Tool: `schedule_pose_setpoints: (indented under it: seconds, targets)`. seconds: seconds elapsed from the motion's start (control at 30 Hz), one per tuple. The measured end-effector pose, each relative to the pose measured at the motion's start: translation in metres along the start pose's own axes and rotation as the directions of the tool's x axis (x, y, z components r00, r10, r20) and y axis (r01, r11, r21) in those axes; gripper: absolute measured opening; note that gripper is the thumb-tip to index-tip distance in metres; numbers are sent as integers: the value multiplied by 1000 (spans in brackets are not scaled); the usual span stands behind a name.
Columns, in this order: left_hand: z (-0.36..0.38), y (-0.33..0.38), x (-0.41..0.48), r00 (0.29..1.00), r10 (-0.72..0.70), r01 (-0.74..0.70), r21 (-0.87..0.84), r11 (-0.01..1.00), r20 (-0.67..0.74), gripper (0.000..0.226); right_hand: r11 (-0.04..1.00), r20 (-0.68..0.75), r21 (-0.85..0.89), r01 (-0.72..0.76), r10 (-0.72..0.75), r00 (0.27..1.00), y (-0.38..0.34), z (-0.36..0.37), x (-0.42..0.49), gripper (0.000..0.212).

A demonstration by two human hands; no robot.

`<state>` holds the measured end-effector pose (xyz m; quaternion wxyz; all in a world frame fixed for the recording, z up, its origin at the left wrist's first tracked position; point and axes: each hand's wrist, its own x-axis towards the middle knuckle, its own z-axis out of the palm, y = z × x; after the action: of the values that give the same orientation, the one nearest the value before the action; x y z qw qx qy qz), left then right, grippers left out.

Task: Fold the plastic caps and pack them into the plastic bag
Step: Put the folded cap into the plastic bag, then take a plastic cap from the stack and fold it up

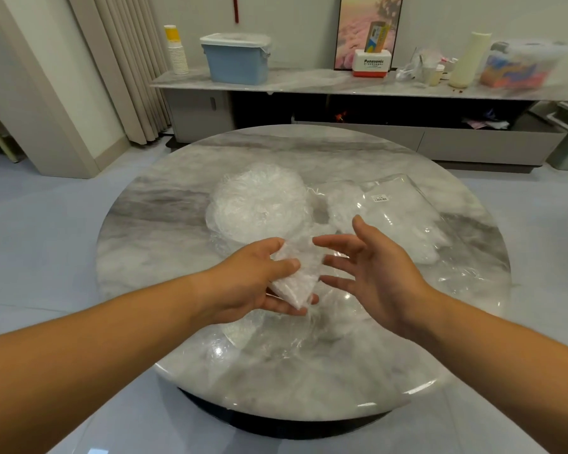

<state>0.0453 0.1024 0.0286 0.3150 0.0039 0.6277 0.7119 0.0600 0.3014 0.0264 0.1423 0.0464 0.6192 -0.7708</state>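
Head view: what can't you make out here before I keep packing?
All in the head view.
Cap in left hand: the hand covers its lower edge; fold count unclear.
Pile: clear layers merge; cap count unknown.
Bag: clear film on pale table; mouth untraceable, label too small.
Tub on shelf: blurred; contents unclear.

A pile of caps [259,201] is set on the table [164,204] at mid-frame, the plastic bag [395,208] just right of it. Below them a folded cap [295,273] is held in the left hand [253,283], with the right hand [374,263] beside it. A sideboard [309,81] is placed behind, at the top.
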Motion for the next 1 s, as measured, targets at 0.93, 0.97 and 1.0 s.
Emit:
schedule_pose_setpoints:
  seconds: [0.93,0.97,1.0]
  targets:
    - [11,2,21,977,-52,3,-233,972,-206,30,890,-33,-443,109,-138,990,10,-6,-16,31]
    - [16,3,21,977,-31,-17,-224,974,-209,31,925,-41,-379,33,-52,998,8,-10,-15,36]
    - [22,4,22,978,-14,-32,-217,976,-208,31,950,-32,-311,-26,17,999,6,-12,-17,40]
